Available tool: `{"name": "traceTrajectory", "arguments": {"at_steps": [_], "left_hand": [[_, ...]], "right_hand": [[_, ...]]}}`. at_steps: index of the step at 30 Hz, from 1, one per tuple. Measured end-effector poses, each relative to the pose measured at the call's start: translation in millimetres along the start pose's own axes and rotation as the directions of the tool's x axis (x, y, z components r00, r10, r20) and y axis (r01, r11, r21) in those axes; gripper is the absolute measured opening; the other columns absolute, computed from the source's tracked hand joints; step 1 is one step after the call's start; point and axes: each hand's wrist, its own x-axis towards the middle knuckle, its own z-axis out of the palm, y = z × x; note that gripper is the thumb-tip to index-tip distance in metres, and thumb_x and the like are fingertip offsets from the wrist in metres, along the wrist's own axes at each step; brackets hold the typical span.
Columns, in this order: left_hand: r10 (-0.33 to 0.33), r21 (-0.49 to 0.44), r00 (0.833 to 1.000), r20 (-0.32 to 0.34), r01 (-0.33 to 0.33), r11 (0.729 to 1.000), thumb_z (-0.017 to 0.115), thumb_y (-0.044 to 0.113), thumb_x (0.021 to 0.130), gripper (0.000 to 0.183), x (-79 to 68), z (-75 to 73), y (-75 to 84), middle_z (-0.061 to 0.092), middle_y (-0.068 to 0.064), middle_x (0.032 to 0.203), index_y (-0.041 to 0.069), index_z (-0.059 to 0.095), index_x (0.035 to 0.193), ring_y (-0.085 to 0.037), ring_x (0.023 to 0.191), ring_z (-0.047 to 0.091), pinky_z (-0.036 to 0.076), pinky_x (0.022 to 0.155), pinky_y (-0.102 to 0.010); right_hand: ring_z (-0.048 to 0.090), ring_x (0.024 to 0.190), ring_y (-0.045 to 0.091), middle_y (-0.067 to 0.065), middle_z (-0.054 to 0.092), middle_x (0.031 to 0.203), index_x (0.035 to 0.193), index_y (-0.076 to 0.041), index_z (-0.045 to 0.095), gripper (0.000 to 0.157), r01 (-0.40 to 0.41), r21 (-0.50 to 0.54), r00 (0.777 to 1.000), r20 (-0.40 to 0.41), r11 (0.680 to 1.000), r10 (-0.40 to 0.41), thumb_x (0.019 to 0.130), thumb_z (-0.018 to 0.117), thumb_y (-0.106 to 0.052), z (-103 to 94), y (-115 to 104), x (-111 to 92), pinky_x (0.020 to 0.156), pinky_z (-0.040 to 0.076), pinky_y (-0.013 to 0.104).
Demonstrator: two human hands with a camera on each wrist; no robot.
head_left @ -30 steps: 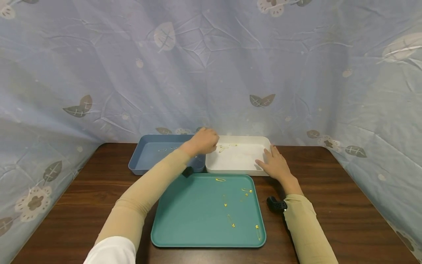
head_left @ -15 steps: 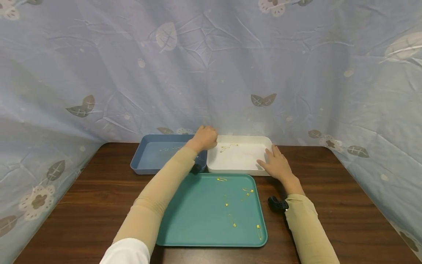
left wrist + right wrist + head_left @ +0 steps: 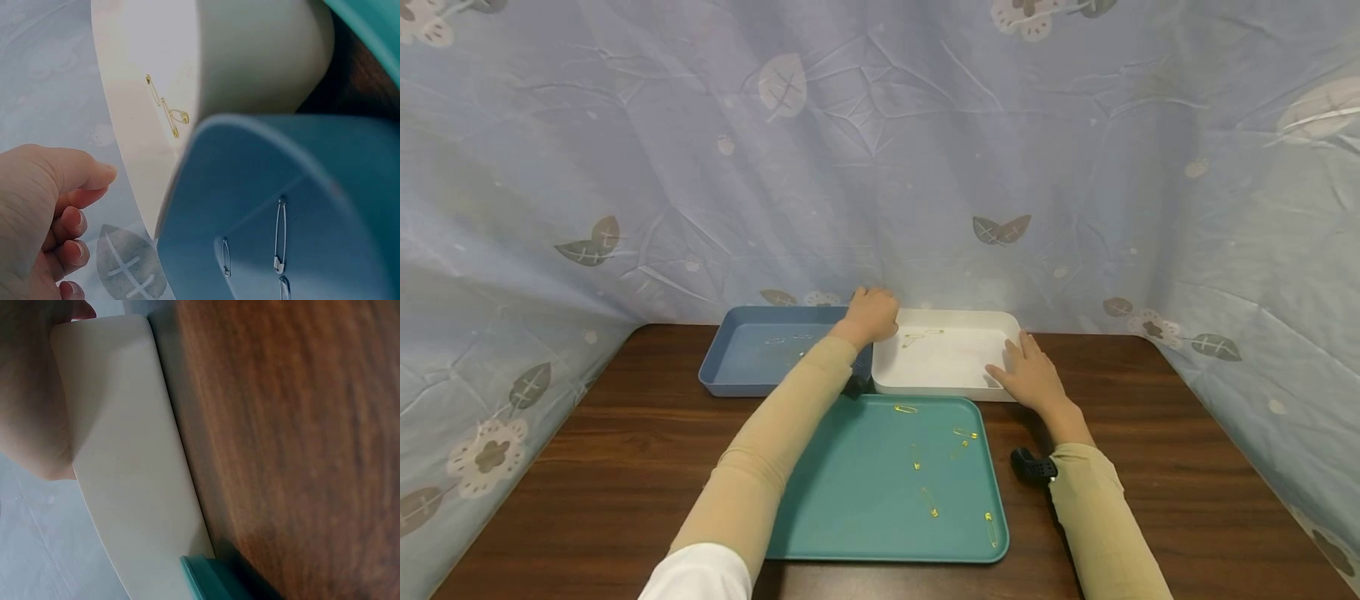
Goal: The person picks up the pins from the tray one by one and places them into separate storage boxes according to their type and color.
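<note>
My left hand (image 3: 871, 317) hovers over the back corner where the blue tray (image 3: 741, 354) and the white tray (image 3: 940, 367) meet. In the left wrist view its fingers hang loosely curled beside the thumb, with nothing visible between them. Gold safety pins (image 3: 169, 115) lie in the white tray beyond the fingertips, and silver safety pins (image 3: 280, 237) in the blue one. My right hand (image 3: 1032, 375) rests on the right rim of the white tray, fingers extended and thumb over the inside. The right wrist view shows that hand against the tray's outer wall (image 3: 131, 456).
In front of both trays lies a green tray (image 3: 842, 492), partly covered by my left forearm, with several gold safety pins (image 3: 929, 502) scattered on its right half. Behind the brown table (image 3: 587, 467) hangs a patterned curtain (image 3: 865, 192).
My left forearm has swung to the right, while the left hand stays over the join of the two trays. My right hand keeps its place on the white tray. The view shifts slightly.
</note>
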Motion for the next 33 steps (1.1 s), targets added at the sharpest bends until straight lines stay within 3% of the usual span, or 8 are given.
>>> {"name": "traceTrajectory", "arguments": {"at_steps": [6, 14, 27, 33], "left_hand": [[-0.004, -0.015, 1.0, 0.0, 0.004, 1.0, 0.055, 0.021, 0.096, 0.016, -2.3, 1.1, -1.7, 0.065, -0.007, 0.11, 0.012, 0.067, 0.102, -0.028, 0.106, 0.058, 0.039, 0.103, -0.05], [0.011, -0.005, 0.999, -0.038, -0.011, 1.0, 0.057, 0.024, 0.096, 0.014, -8.4, 3.5, -5.6, 0.065, -0.004, 0.107, 0.013, 0.065, 0.097, -0.025, 0.105, 0.057, 0.04, 0.099, -0.046], [0.07, -0.011, 0.988, -0.14, -0.072, 0.997, 0.058, 0.023, 0.094, 0.008, -36.7, -5.3, -9.3, 0.061, -0.001, 0.098, 0.016, 0.06, 0.093, -0.023, 0.1, 0.056, 0.04, 0.086, -0.041], [0.118, -0.015, 0.97, -0.212, -0.124, 0.992, 0.061, 0.025, 0.094, 0.012, -52.8, -3.5, -11.0, 0.059, -0.003, 0.098, 0.015, 0.056, 0.092, -0.026, 0.097, 0.056, 0.04, 0.085, -0.043]], "right_hand": [[0.009, 0.147, 0.049, 0.032, 0.008, 0.159, 0.149, 0.007, 0.028, 0.076, 0.0, -0.002, 1.0, -0.005, 1.0, 0.0, 0.099, 0.048, -0.046, 2.0, 0, 1, 0.115, 0.015, 0.066], [0.01, 0.147, 0.05, 0.032, 0.009, 0.159, 0.149, 0.008, 0.028, 0.076, 0.005, -0.003, 1.0, -0.005, 1.0, -0.005, 0.099, 0.048, -0.045, 2.6, 0, 2, 0.115, 0.016, 0.066], [0.011, 0.147, 0.05, 0.031, 0.009, 0.159, 0.149, 0.006, 0.029, 0.075, 0.005, -0.017, 1.0, -0.006, 1.0, -0.005, 0.099, 0.047, -0.047, 3.2, 1, 2, 0.115, 0.017, 0.066], [0.01, 0.147, 0.049, 0.031, 0.008, 0.159, 0.149, 0.007, 0.028, 0.076, 0.004, -0.019, 1.0, -0.002, 1.0, -0.004, 0.099, 0.046, -0.046, 2.9, 0, 3, 0.115, 0.016, 0.065]]}}
